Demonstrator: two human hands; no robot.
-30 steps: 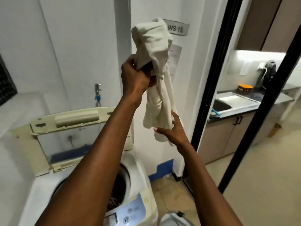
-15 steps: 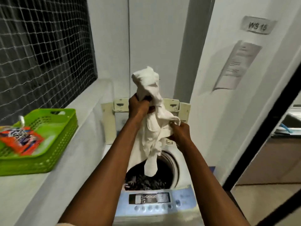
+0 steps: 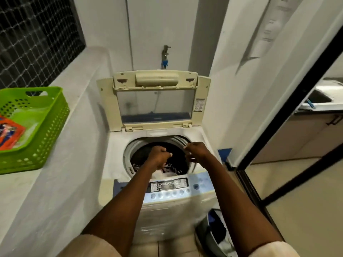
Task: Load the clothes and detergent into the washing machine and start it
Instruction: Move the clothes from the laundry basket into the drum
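- The washing machine (image 3: 163, 182) is a top-loader with its lid (image 3: 155, 101) flipped up against the wall, and the drum (image 3: 159, 156) already has a dark pile in it with a bit of pale cloth (image 3: 163, 174) showing at the near edge.
- Both hands are right over the drum opening. The left hand (image 3: 157, 157) has its fingers curled in, but I honestly can't tell whether it's gripping any fabric. The right hand (image 3: 197, 152) sits by the drum's right rim, fingers loosely bent with nothing in them that I can see.
- Looks like we're mid clothes-loading, tucking stuff down into the tub.
- On the floor to the right there's a laundry basket (image 3: 215, 236) with what looks like more clothes in it, so probably more trips to go.
- The detergent packet (image 3: 9, 134) (orange-red) is lying in the green basket (image 3: 46, 127) on the ledge (image 3: 61, 182) to the left, well away from the machine.
- Next up, I'd guess: grab the rest of the clothes, then reach left for that packet, shut the lid and hit the control panel (image 3: 170, 190).
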